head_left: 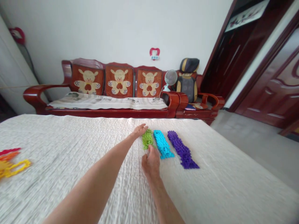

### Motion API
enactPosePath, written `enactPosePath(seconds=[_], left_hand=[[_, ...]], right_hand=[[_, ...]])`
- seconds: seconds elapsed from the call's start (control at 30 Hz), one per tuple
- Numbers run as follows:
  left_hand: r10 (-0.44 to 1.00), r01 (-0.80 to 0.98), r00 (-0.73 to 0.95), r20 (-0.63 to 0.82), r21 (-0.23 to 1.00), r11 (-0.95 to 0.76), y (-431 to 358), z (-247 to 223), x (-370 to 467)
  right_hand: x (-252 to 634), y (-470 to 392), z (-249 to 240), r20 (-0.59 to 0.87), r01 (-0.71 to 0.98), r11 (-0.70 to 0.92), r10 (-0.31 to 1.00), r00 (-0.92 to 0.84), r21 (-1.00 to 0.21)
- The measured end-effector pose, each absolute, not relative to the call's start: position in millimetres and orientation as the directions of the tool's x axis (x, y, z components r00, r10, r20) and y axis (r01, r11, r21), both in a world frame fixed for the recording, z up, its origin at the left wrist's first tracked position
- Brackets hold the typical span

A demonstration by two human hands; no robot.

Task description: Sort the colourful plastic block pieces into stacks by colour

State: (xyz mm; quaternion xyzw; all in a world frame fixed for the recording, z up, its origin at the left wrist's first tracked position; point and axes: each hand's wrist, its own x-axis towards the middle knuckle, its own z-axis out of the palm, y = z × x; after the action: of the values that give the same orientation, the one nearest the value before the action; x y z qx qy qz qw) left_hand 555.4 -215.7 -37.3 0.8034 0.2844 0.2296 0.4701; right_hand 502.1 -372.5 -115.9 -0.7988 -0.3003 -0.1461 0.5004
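Lime-green plastic, a short knobbly strip (147, 139), is lying on the white textured cover (70, 149) between both hands. The left hand (140, 129) is reaching to its far end, fingers extended; the right hand (151, 160) is curling at its near end. Whether either is gripping, one cannot tell. A bright-blue knobbly strip (163, 144) and a longer purple knobbly strip (182, 149) are lying alongside, apparently settled. The row seems partway formed: yellow (4, 165), orange (9, 156) and red plastic pieces (9, 151) are lying well apart, leftward.
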Motion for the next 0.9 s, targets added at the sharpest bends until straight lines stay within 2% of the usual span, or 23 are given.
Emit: enactPosePath(seconds=[0.2,0.3,0.43,0.53,0.7,0.83,0.9], left_hand=[[0.518,0.169,0.85,0.102,0.876,-0.451,-223,-50,552],[0.512,0.166,0.853,0.096,0.882,-0.441,-228,-53,538],[0.521,0.113,0.845,0.124,0.91,-0.4,-236,-54,526],[0.551,0.128,0.83,0.086,0.932,-0.34,-246,-49,518],[0.666,0.204,0.745,0.037,0.938,-0.28,-268,-32,491],[0.728,0.273,0.686,0.02,0.919,-0.284,-272,-38,479],[0.745,0.287,0.667,0.01,0.919,-0.269,-267,-45,474]], right_hand=[[500,-372,-112,0.493,0.584,-0.285,0.332,0.804,-0.76],[498,-373,-108,0.499,0.568,-0.232,0.295,0.815,-0.79],[498,-372,-107,0.505,0.555,-0.246,0.241,0.829,-0.795],[502,-371,-107,0.522,0.565,-0.261,0.219,0.825,-0.783],[507,-379,-98,0.508,0.578,-0.364,0.276,0.816,-0.731],[515,-385,-95,0.542,0.647,-0.44,0.353,0.762,-0.623],[517,-382,-97,0.523,0.673,-0.404,0.427,0.738,-0.62]])
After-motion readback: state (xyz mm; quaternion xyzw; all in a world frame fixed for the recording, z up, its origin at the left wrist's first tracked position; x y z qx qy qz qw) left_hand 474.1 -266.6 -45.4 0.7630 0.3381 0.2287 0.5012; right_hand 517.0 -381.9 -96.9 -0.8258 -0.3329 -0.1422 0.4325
